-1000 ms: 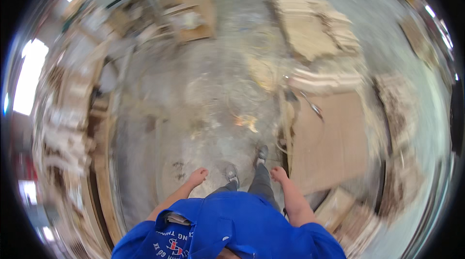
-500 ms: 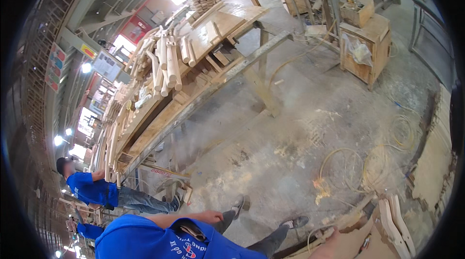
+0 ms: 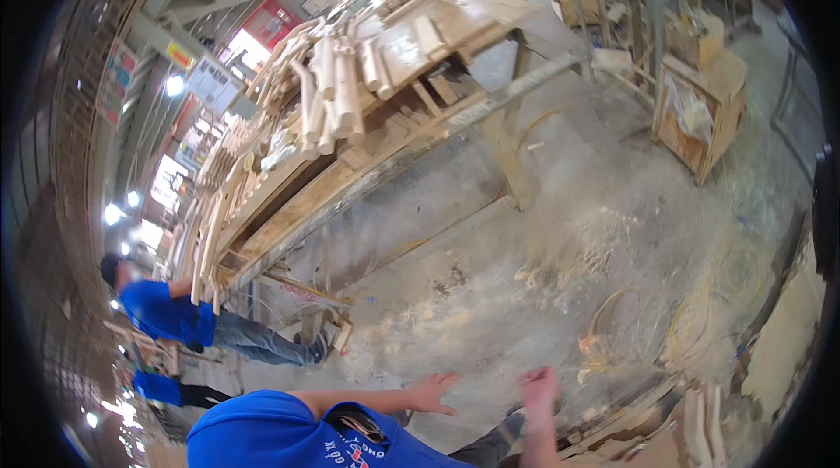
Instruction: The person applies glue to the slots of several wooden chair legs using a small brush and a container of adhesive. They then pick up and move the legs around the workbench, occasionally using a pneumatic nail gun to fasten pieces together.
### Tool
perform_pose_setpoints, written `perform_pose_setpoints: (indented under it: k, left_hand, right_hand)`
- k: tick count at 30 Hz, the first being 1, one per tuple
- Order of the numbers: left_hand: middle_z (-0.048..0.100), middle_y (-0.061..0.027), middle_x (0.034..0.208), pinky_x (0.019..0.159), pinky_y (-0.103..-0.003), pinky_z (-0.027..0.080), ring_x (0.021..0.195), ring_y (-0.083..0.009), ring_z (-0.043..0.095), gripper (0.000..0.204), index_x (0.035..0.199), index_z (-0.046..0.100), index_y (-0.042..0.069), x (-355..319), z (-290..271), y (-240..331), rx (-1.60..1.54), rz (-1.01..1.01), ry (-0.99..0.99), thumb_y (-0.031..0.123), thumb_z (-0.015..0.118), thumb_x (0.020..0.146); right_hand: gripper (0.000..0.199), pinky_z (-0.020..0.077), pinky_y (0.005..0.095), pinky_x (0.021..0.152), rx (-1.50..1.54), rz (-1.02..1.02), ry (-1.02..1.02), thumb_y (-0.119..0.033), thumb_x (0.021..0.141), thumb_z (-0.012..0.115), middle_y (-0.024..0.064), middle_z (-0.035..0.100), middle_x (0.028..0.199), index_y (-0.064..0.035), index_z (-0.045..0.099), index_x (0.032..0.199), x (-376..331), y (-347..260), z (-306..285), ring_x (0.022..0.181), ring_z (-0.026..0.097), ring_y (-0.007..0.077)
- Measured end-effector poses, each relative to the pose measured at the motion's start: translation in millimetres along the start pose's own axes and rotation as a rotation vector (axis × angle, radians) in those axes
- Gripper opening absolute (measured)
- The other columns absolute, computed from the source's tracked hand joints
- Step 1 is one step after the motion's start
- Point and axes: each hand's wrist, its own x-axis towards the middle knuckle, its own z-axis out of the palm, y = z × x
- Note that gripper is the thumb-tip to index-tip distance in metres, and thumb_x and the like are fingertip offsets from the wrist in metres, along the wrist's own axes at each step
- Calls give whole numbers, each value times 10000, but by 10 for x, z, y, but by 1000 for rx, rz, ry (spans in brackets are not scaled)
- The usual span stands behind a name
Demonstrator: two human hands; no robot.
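Observation:
My left hand (image 3: 435, 394) hangs in front of my blue shirt (image 3: 289, 433) with its fingers spread and nothing in it, above the dusty concrete floor (image 3: 490, 293). My right hand (image 3: 535, 387) is blurred, raised a little to the right of it, and also holds nothing; its fingers look loosely apart. Neither hand touches anything. The nearest things are coils of thin cane (image 3: 630, 328) on the floor to the right and wooden pieces (image 3: 700, 424) by my right side.
A long wooden workbench (image 3: 367, 144) piled with pale turned wooden parts runs up the left. A person in a blue shirt (image 3: 175, 315) bends beside it at the far left. Wooden crates (image 3: 709, 105) stand at the upper right. Sawdust covers the floor.
My view swung from looking straight down at my feet to facing the workbench on the left. Both hands have risen slightly and the right one has come into sight.

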Motion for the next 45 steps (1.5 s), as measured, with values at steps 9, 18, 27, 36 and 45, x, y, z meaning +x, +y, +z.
perform_pose_setpoints:
  k: [9, 18, 27, 36, 45]
  left_hand:
    - [456, -5, 653, 523, -329, 407, 524, -115, 434, 376, 941, 516, 92, 196, -386, 15, -1671, -346, -236, 465, 472, 926]
    - [290, 79, 514, 458, -270, 327, 403, -75, 257, 333, 920, 490, 111, -688, -1453, -639, -2234, -391, -470, 443, 488, 936]
    - [235, 92, 521, 401, -243, 201, 412, -57, 217, 90, 975, 467, 114, -1941, -1907, -3301, -2458, -448, 64, 189, 464, 926]
    - [264, 66, 540, 365, -245, 176, 410, -64, 222, 93, 934, 519, 88, -3485, -1759, -4554, -1868, -705, 650, 171, 492, 901]
    - [409, 9, 588, 381, -300, 290, 455, -116, 390, 172, 937, 568, 91, -4534, -1400, -5077, -1413, -881, 650, 248, 542, 875]
  right_hand:
    - [185, 424, 346, 791, -593, -440, 309, -251, 932, 489, 69, 554, 918, -87, 534, 1005, -1563, 1104, 1290, 835, 517, 197]
    - [177, 423, 342, 775, -605, -642, 177, -218, 920, 495, 82, 549, 920, -77, 534, 1020, -1991, 2010, 1659, 829, 509, 196]
    - [176, 422, 337, 759, -454, -720, 57, -185, 907, 501, 95, 545, 922, -67, 534, 1035, -2006, 2536, 1851, 823, 500, 195]
    - [183, 421, 333, 743, -287, -766, -5, -151, 895, 508, 107, 540, 924, -58, 534, 1050, -2265, 2789, 1572, 817, 492, 195]
    - [196, 421, 328, 727, -162, -890, -49, -118, 883, 514, 120, 535, 926, -48, 534, 1065, -2618, 2764, 1336, 811, 484, 194]
